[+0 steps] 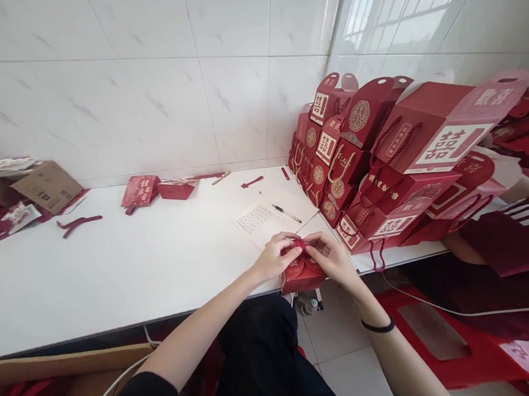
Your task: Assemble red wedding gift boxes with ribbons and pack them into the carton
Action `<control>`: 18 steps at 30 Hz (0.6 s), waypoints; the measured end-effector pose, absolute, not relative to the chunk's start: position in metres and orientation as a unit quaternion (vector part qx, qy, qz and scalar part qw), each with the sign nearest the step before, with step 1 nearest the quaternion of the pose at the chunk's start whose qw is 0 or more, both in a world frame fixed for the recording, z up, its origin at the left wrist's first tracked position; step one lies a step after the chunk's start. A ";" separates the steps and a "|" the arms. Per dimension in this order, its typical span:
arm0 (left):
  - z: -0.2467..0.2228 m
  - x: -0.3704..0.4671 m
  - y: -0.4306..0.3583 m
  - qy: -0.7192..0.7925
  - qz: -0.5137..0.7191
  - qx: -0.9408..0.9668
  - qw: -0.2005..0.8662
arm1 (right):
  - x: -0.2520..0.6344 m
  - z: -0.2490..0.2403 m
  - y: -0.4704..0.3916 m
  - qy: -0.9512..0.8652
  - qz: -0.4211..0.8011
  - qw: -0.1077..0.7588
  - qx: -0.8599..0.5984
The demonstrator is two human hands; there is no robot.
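Head | left hand (273, 258), right hand (332, 257): pinched on ribbon (300, 245) | red box (302, 279) beneath

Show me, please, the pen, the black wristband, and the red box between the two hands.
Pen (286, 213): head view, middle of its barrel.
Black wristband (379, 330): head view, its visible curve.
Red box (304, 280): head view, its front, facing the person.

Your left hand (276, 261) and right hand (331, 258) partly hide the red box (302, 278); you can't read the paper's (253, 219) tiny writing; the right edge crops a striped sleeve (518, 230).
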State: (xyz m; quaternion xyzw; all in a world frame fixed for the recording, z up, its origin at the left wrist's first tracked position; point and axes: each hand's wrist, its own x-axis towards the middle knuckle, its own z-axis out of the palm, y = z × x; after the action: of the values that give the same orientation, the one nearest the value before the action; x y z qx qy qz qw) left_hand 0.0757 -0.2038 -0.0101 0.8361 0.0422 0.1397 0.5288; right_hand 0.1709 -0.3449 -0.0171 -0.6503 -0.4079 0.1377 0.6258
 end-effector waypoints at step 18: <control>-0.008 0.077 -0.204 0.068 0.113 0.784 0.606 | 0.157 -0.006 -0.357 -0.517 -0.143 0.471 -0.700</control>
State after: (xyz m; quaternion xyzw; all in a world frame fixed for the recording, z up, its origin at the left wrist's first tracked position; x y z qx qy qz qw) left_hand 0.0769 -0.2039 -0.0081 0.7844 0.0677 0.1128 0.6062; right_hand 0.1572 -0.3568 -0.0061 -0.7003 -0.5170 -0.1433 0.4708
